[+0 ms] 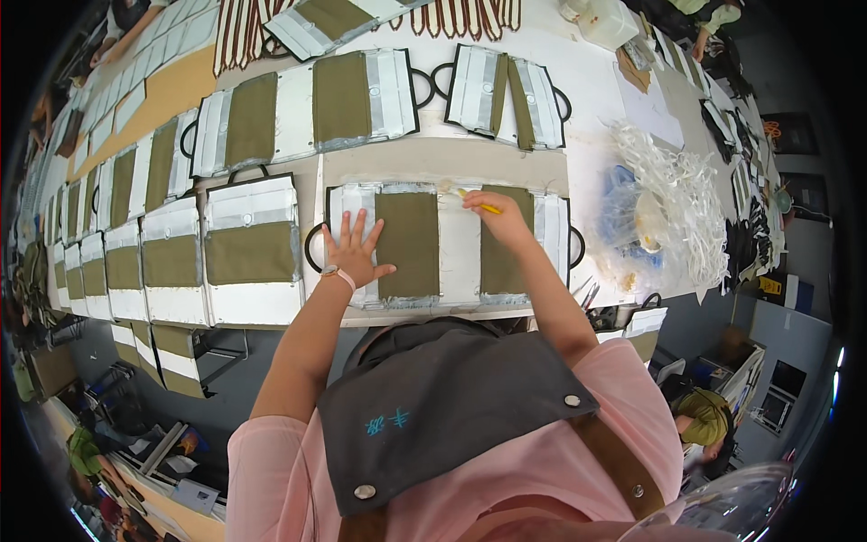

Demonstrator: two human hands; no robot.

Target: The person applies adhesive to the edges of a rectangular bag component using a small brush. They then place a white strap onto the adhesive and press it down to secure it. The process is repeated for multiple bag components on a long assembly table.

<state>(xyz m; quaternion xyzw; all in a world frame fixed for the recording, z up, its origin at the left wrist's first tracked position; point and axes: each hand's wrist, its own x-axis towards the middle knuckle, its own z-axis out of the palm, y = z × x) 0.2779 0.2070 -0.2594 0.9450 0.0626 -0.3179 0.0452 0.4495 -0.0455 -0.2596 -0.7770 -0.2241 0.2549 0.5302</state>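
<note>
Left hand (355, 250): spread on panel (459, 257) by table's (591, 90) near edge; lifting could let it skew.
Right hand (499, 219): pinching yellow tool (491, 209); a slip might mark panel.

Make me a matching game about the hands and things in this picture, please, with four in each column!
Column one:
1. The person's left hand
2. The thin yellow tool
3. The tangled pile of white strips
4. The dark grey cloth apron

Column two:
A. Worn over a pink shirt
B. Held in the right hand
C. Lying to the right of the white-and-olive fabric panel
D. Resting with fingers spread

Right pairs: 1-D, 2-B, 3-C, 4-A.
</note>
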